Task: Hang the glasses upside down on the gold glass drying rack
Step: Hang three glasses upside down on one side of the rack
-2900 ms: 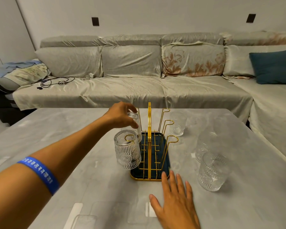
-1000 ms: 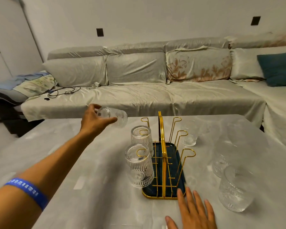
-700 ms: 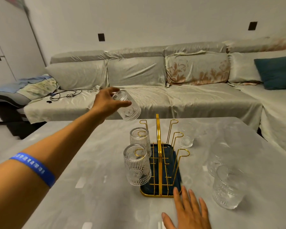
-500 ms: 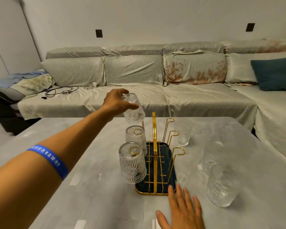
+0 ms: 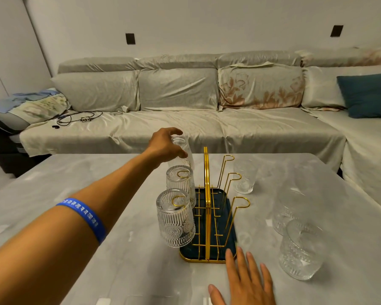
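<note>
1. The gold rack (image 5: 207, 208) stands on the grey table (image 5: 75, 216) with its long axis running near to far; its tall central handle rises at the far end and its dark tray base sits flat on the tabletop
2. The left hand (image 5: 165, 146) reaches over the far-left corner of the rack, fingers and thumb curled round a ribbed glass (image 5: 183, 150) that it grips near the closed base
3. That held glass is upside down, base up and mouth down, its long axis close to vertical with a slight lean; its lower part is hidden behind the middle glass, so whether it already sits over a prong cannot be told
4. The middle glass (image 5: 180, 183) hangs inverted on the left side of the rack, its axis upright, with a gold loop showing through its base
5. The nearest glass (image 5: 175, 219) also hangs inverted on the left side, just in front of the middle one, axis upright with the mouth facing down just above the table
6. Three gold prongs (image 5: 235, 208) on the right side of the rack stand bare, slanting up and out to the right
7. The right hand (image 5: 244, 285) lies flat and open on the table at the near edge, fingers spread, holding nothing, its fingertips just beside the rack's near-right corner
8. A glass (image 5: 244, 177) stands on the table just right of the rack's far end, and two more glasses (image 5: 299, 249) stand together near the right side, well apart from the rack
9. A blue wristband (image 5: 84, 216) circles the left forearm; a covered sofa (image 5: 185, 119) runs along the far side of the table
</note>
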Available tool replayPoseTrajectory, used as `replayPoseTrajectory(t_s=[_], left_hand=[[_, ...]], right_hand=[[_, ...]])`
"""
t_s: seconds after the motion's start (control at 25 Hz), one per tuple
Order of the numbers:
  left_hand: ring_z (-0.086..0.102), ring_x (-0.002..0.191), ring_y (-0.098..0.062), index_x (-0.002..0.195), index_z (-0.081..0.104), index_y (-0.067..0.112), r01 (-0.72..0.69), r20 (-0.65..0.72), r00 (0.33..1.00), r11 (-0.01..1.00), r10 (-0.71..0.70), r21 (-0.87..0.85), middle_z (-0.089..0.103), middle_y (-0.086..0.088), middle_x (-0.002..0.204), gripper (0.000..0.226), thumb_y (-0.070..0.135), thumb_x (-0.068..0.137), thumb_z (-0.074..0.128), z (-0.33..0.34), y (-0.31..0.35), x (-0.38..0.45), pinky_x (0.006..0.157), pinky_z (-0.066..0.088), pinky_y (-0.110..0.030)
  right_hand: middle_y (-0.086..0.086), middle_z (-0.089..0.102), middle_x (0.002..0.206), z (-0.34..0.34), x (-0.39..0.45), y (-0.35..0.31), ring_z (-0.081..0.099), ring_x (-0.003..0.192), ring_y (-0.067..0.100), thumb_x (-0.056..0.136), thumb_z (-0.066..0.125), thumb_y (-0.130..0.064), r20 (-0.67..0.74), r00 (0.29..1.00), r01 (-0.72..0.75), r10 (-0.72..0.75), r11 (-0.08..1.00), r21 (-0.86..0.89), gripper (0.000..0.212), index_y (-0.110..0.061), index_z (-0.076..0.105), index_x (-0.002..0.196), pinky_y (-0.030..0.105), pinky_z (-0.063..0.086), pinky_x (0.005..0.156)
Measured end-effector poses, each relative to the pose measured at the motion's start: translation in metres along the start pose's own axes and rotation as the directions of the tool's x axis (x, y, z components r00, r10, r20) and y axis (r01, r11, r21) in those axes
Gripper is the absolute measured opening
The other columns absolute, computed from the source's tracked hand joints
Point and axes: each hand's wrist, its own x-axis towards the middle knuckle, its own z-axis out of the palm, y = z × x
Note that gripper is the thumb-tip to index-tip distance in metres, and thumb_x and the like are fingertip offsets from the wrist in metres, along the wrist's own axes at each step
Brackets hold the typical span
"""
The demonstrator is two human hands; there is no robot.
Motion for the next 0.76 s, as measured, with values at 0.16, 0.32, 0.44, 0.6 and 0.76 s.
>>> replayPoseTrajectory(t_s=[0.16,0.32,0.44,0.6,0.76], left_hand=[[0.054,0.119,-0.035,0.133,0.053,0.015,0.039,0.032,0.999,0.999,-0.040,0.021,0.056,-0.016,0.133,0.082,0.000,0.060,0.085,0.010,-0.004,0.000,0.095,0.051,-0.047],[0.054,0.120,-0.036,0.134,0.051,0.011,0.061,0.044,0.997,0.998,-0.062,0.028,0.056,-0.016,0.135,0.082,0.000,0.061,0.085,0.018,-0.006,0.001,0.098,0.050,-0.050],[0.053,0.122,-0.036,0.135,0.050,0.011,0.059,0.055,0.997,0.997,-0.062,0.047,0.055,-0.016,0.137,0.082,0.002,0.062,0.085,0.022,-0.008,0.004,0.098,0.049,-0.050],[0.053,0.121,-0.036,0.135,0.049,0.013,0.051,0.064,0.996,0.994,-0.057,0.093,0.054,-0.015,0.137,0.081,0.004,0.063,0.085,0.025,-0.014,0.006,0.097,0.050,-0.049],[0.052,0.124,-0.034,0.135,0.050,0.013,0.045,0.066,0.996,0.993,-0.052,0.105,0.053,-0.013,0.139,0.080,0.003,0.064,0.084,0.029,-0.019,0.009,0.099,0.049,-0.048]], right_hand=[[0.019,0.070,0.105,0.001,0.002,0.000,-0.021,0.142,0.014,0.081,0.004,-0.077,-0.014,1.000,-0.023,0.023,0.999,0.026,0.087,-0.016,0.054,0.118,0.034,-0.011,0.111],[0.024,0.064,0.117,0.000,0.003,-0.001,-0.023,0.141,0.013,0.081,0.003,-0.078,-0.001,1.000,-0.025,0.025,0.999,0.034,0.087,-0.013,0.046,0.119,0.034,-0.012,0.111],[0.024,0.057,0.129,0.002,0.004,-0.002,-0.023,0.141,0.013,0.080,0.003,-0.078,-0.019,0.999,-0.029,0.029,0.999,0.016,0.085,-0.016,0.046,0.119,0.034,-0.012,0.111],[0.020,0.070,0.106,0.002,0.001,0.000,-0.021,0.142,0.012,0.081,0.004,-0.077,-0.017,1.000,-0.010,0.010,1.000,0.001,0.091,-0.013,0.058,0.117,0.033,-0.010,0.111],[0.022,0.069,0.106,0.000,0.003,-0.001,-0.011,0.144,0.015,0.082,0.004,-0.076,0.007,0.999,-0.036,0.036,0.999,0.025,0.095,-0.011,0.066,0.112,0.032,-0.011,0.111]])
